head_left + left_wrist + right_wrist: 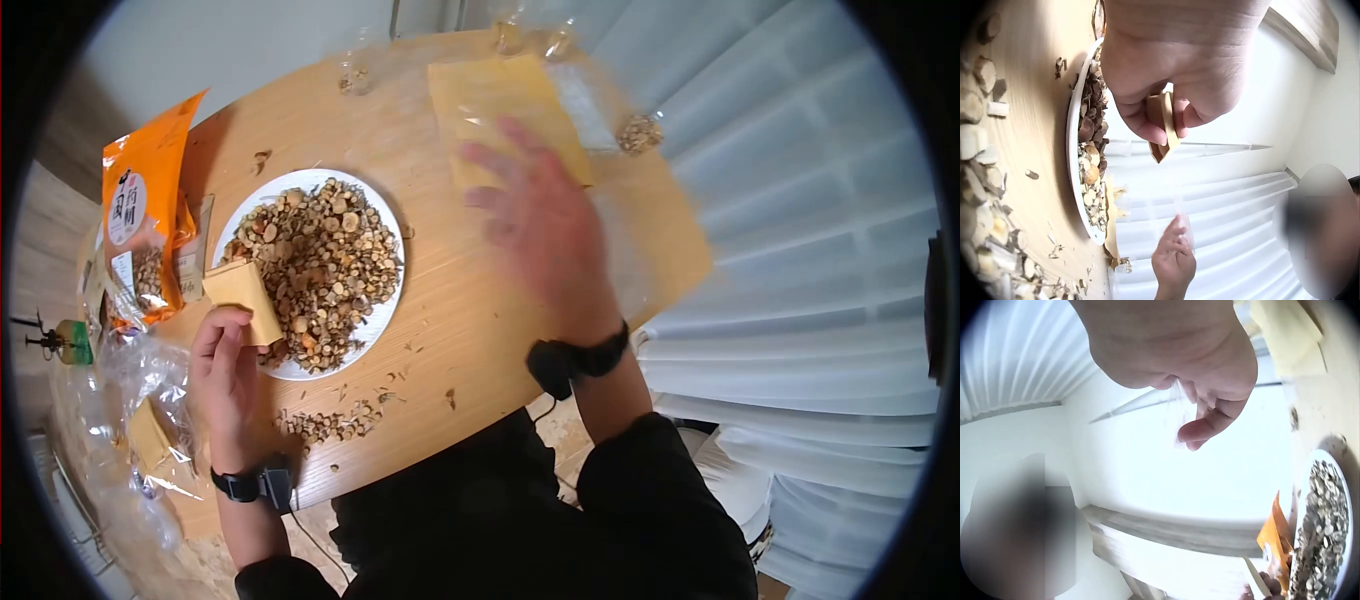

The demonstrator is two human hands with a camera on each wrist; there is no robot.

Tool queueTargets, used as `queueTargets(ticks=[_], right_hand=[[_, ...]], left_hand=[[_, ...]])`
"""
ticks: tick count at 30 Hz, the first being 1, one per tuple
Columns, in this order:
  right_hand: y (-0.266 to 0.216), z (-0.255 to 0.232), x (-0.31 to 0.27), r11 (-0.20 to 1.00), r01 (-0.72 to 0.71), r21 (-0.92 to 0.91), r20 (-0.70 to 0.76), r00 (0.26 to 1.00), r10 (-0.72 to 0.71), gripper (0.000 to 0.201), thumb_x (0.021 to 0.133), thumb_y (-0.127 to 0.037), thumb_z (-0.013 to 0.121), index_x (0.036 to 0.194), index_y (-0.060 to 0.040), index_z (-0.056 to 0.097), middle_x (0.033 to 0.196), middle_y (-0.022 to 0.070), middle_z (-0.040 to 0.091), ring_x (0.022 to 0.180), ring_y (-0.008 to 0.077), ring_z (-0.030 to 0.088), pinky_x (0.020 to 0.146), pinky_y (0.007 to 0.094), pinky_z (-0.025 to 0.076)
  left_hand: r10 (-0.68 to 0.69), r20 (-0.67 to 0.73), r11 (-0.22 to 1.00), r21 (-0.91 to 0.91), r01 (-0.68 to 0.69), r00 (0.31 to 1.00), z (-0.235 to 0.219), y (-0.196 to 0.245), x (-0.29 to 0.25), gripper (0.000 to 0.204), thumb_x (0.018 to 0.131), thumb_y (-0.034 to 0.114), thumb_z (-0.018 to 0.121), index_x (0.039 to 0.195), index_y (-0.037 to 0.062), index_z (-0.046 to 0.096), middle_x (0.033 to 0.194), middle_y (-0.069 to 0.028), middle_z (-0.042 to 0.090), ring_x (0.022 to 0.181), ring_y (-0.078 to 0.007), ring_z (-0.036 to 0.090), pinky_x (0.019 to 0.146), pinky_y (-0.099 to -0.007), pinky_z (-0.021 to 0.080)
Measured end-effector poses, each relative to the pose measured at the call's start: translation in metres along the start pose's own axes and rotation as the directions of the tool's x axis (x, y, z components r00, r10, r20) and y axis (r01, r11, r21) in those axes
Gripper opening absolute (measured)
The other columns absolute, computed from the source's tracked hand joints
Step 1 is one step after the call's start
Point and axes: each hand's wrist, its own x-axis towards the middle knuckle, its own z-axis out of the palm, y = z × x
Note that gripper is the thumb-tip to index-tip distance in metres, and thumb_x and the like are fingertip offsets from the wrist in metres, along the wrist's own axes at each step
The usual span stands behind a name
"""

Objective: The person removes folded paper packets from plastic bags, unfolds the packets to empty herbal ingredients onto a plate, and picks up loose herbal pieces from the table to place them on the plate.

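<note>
My left hand [225, 365] pinches a small brown paper bag [245, 300] over the near left rim of a white plate [388, 310]. In the left wrist view the paper bag [1163, 128] has its mouth spread. Heaped on the plate are dried sliced herbs [315, 265]. My right hand [550, 225], blurred by motion, is raised over the right part of the table, in front of a large yellow-brown paper sheet [540, 90]. Its curled fingers hold a clear, thin plastic piece [1180, 415], whose exact kind I cannot tell.
An orange herb bag [150, 200] stands left of the plate. Clear plastic packaging [150, 370] lies at the left edge. Loose herb pieces [330, 425] are scattered near the front edge. Small clear containers with contents, one of them a herb-filled container [640, 133], stand along the far side.
</note>
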Motion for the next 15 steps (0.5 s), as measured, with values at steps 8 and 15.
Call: queueTargets(ticks=[8, 15], right_hand=[[-0.038, -0.106, -0.107, 0.969, 0.034, 0.244, -0.462, 0.883, 0.085, 0.045, 0.094, -0.028, 0.045, 0.133, -0.0077, 0.037, 0.13, 0.0162, 0.046, 0.086, 0.0198, 0.06, 0.059, 0.0235, 0.047], [-0.023, -0.142, -0.16, 0.982, -0.19, -0.018, -0.695, 0.708, 0.124, 0.042, 0.089, -0.012, 0.05, 0.129, -0.003, 0.04, 0.105, 0.011, 0.061, 0.072, 0.01, 0.058, 0.046, 0.0178, 0.04]], left_hand=[[-0.08, -0.081, 0.997, 0.018, 0.081, 0.994, 0.014, 0.006, -0.003, 0.012, 0.089, 0.005, 0.049, 0.1, 0.0026, 0.054, 0.089, -0.0024, 0.053, 0.072, -0.0092, 0.049, 0.065, -0.0228, 0.04], [-0.082, 0.018, 0.996, -0.039, 0.083, 0.996, 0.015, 0.006, -0.003, 0.01, 0.088, 0.004, 0.047, 0.096, 0.0038, 0.053, 0.089, -0.0028, 0.052, 0.073, -0.0105, 0.049, 0.064, -0.023, 0.038]])
